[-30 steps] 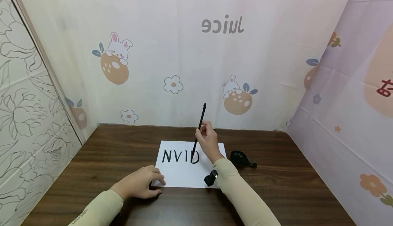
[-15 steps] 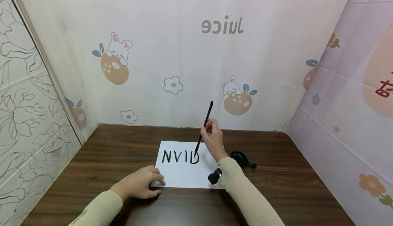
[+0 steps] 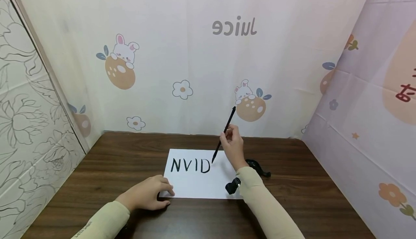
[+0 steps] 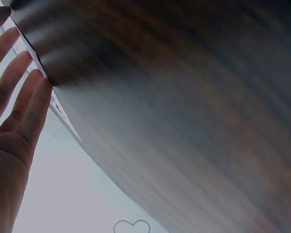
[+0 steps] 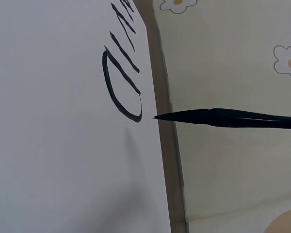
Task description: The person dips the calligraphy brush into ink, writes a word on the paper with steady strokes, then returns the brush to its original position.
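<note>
A white sheet of paper (image 3: pixel 195 186) lies on the table with the black letters NVID (image 3: pixel 190 165) along its upper part. My right hand (image 3: pixel 234 147) pinches a thin black brush (image 3: pixel 224 135), tilted, its tip just right of the D. In the right wrist view the pointed tip of the brush (image 5: pixel 194 117) appears off the paper surface, near the D (image 5: pixel 111 92). My left hand (image 3: pixel 147 192) rests at the paper's lower left corner, fingers spread and relaxed; the left wrist view shows its fingers (image 4: pixel 34 107) at the paper edge.
A black glossy object (image 3: pixel 258 167) with a short handle lies right of the paper, partly hidden behind my right wrist. The brown wooden table (image 3: pixel 113 159) ends at a printed curtain (image 3: pixel 156 51) at the back, with patterned panels on both sides.
My right hand has moved to the right with the brush, whose tip has left the D and is now beside it. The left hand has stayed in place.
</note>
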